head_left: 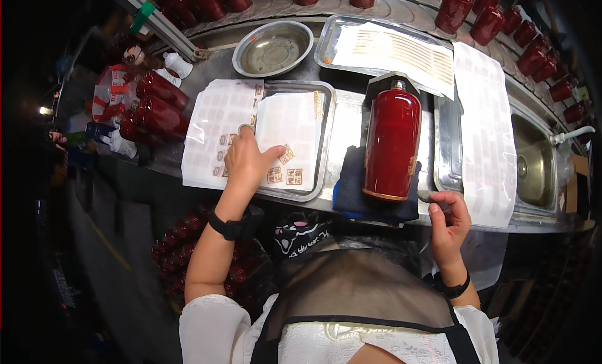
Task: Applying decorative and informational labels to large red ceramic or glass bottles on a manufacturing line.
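My left hand [246,158] lies over white decal sheets in a metal tray, thumb spread away from the fingers. Something greyish shows at its foremost fingertip, too small to make out. Several gold-brown square decals [294,176] lie on the white sheet [290,122] beside the thumb. A glossy dark red bottle [393,144] rests on a dark blue cloth [349,191], its base toward me and a gold decal on its right side. Just right of it, my right hand [450,224] pinches a small flat grey piece [425,196], perhaps a scraper.
A round metal bowl [273,48] and a tray with a gold-striped sheet [401,50] stand behind. Right of the bottle, a long white sheet [486,138] hangs over the edge beside a sink [536,163]. Red bottles [162,116] lie at left; more stand on a curved conveyor [401,9].
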Action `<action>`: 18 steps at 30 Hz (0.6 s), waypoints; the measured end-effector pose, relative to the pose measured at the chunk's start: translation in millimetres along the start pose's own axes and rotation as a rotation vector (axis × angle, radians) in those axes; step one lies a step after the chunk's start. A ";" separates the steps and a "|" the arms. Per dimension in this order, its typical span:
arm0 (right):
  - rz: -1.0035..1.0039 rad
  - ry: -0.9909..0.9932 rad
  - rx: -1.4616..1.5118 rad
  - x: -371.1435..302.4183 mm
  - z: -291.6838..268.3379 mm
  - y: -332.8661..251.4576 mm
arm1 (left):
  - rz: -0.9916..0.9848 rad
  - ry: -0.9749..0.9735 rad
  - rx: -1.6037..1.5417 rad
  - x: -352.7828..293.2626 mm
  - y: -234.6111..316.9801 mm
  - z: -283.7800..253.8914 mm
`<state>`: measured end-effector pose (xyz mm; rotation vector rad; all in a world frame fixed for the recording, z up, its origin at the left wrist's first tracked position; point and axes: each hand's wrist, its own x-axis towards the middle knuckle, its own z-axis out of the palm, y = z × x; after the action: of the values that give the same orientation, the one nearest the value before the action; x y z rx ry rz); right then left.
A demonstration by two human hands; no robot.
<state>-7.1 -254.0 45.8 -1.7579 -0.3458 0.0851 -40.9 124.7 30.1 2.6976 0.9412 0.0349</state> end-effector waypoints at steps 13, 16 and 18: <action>0.009 0.029 -0.028 9.6 5.0 -4.2 | -0.031 -0.020 -0.093 12.9 -13.5 12.2; 0.004 0.030 -0.013 12.1 6.1 -3.8 | -0.041 -0.008 -0.063 9.1 -10.1 2.5; -0.007 0.039 -0.002 13.6 7.0 -3.2 | -0.105 -0.110 -0.060 7.3 -7.5 -3.2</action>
<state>3.6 -243.0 49.2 -1.7577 -0.3235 0.0453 -40.0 135.6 30.6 2.5633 1.0299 -0.1036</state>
